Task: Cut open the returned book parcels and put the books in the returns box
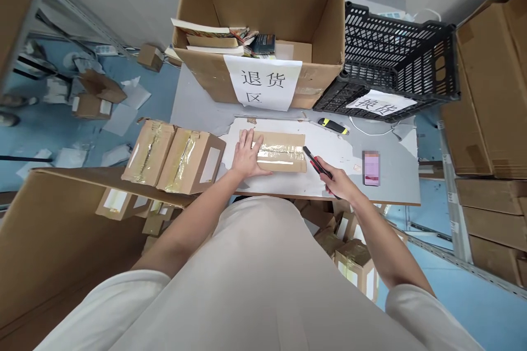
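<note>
A brown cardboard box (284, 162) lies on the table in front of me, with shiny clear tape running along its middle seam. My left hand (247, 156) rests on the box's left end, fingers spread. In my right hand (338, 180) is a black box cutter (315, 162) with red parts. Its tip is at the right edge of the box, by the end of the tape; whether it touches I cannot tell. A second cutter, a black and yellow utility knife (333, 126), lies behind on the table.
Two taped boxes (164, 156) stand at the table's left end. A large carton (197, 74) holding books and a black plastic crate (387, 79) stand at the back, both with paper signs. A phone (371, 168) lies at right. More boxes (356, 266) sit below the table.
</note>
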The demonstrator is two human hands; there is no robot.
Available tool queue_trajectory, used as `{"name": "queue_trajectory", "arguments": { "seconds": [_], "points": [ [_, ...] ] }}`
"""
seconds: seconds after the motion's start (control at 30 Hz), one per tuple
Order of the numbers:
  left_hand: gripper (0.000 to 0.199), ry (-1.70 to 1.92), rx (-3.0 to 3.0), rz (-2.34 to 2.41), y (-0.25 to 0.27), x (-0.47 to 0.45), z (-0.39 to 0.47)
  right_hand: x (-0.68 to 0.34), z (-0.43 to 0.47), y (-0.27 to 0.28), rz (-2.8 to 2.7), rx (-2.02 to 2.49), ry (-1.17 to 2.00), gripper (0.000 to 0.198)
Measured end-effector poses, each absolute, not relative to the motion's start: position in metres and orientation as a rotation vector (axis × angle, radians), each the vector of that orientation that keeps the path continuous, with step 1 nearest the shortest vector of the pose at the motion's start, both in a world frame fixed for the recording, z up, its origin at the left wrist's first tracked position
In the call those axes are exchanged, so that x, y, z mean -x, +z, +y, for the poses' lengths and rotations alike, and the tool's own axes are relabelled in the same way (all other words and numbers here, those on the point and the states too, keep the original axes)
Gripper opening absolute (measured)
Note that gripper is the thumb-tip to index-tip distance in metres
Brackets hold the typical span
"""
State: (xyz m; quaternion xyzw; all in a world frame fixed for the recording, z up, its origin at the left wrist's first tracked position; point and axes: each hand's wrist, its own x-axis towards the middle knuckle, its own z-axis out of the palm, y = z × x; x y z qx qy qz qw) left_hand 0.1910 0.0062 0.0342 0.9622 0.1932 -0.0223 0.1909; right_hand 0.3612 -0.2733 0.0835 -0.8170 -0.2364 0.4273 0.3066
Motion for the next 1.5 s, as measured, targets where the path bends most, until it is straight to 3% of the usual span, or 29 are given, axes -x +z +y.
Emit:
{"name": "queue_trajectory", "arguments": {
  "seconds": [0.57,0.83,1.0,1.13,1.27,1.37,1.5],
  "points": [
    [0.123,-0.094,-2.609,0.526,0.033,-0.190,0.005,-0.330,-0.309,0.099,-0.645,2.157,1.225,0.061],
    [0.129,0.108,-2.528,0.494,0.028,-0.181,0.007,-0.318,-0.345,0.073,-0.346,2.103,0.876,0.066],
    [0.134,0.401,-2.182,0.826,0.000,-0.145,-0.004,-0.332,-0.294,0.020,-0.101,1.787,0.635,0.049],
    [0.095,0.215,-1.792,0.942,-0.026,-0.129,-0.017,-0.323,-0.250,-0.007,-0.093,1.646,0.810,0.059],
    [0.056,0.293,-1.693,0.956,-0.020,-0.127,-0.020,-0.317,-0.239,-0.001,-0.160,1.665,0.743,0.047],
    [0.046,0.319,-1.876,0.975,0.001,-0.125,-0.015,-0.323,-0.239,0.012,-0.240,1.744,0.647,0.042],
    [0.047,0.198,-2.036,1.086,0.016,-0.132,-0.005,-0.335,-0.226,0.017,-0.217,1.930,0.577,0.041]
  ]
}}
